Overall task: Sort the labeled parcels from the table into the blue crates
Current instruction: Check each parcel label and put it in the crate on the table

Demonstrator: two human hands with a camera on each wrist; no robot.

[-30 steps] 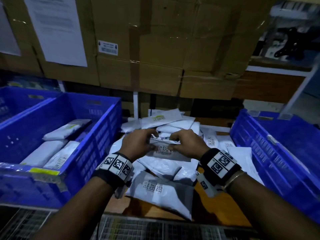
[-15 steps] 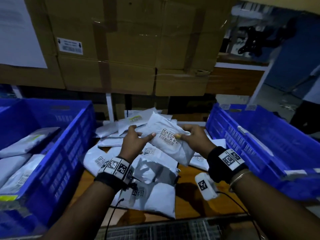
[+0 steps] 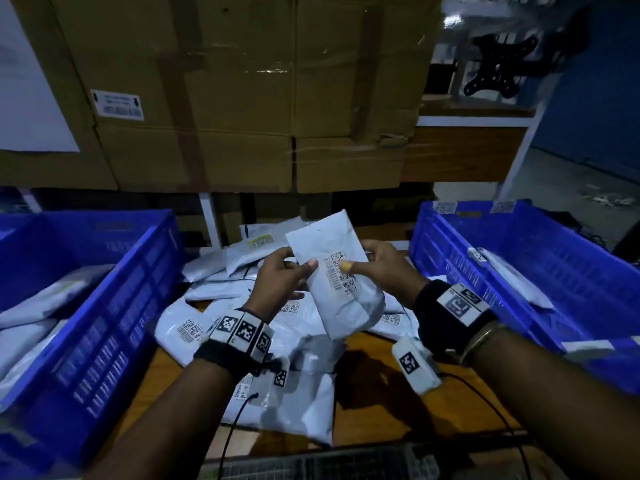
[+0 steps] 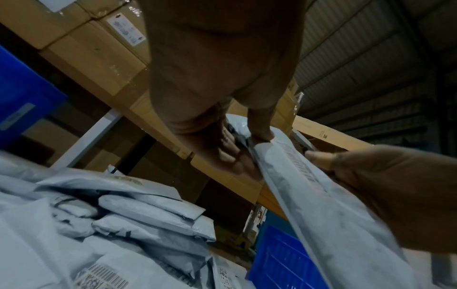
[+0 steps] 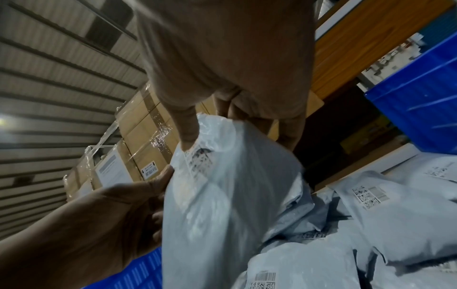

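Observation:
Both hands hold one white labeled parcel (image 3: 337, 271) upright above the pile, its barcode label facing me. My left hand (image 3: 284, 275) grips its left edge, thumb on the front and fingers behind (image 4: 230, 150). My right hand (image 3: 372, 261) pinches the right edge, its thumb (image 5: 188, 136) pressed on the label. The same parcel (image 4: 321, 205) (image 5: 222, 195) fills both wrist views. More white parcels (image 3: 277, 341) lie heaped on the wooden table (image 3: 398, 393). One blue crate (image 3: 104, 306) stands at the left, holding several parcels, and another blue crate (image 3: 519, 271) at the right holds one.
Stacked cardboard boxes (image 3: 242, 98) rise behind the table. A wire mesh surface (image 3: 329, 462) runs along the table's near edge. A white shelf frame post (image 3: 209, 220) stands behind the pile. Cables hang from both wrist bands.
The parcel has been lifted from the pile and turned upright with its label toward me. My view has swung right, bringing more of the right crate into sight.

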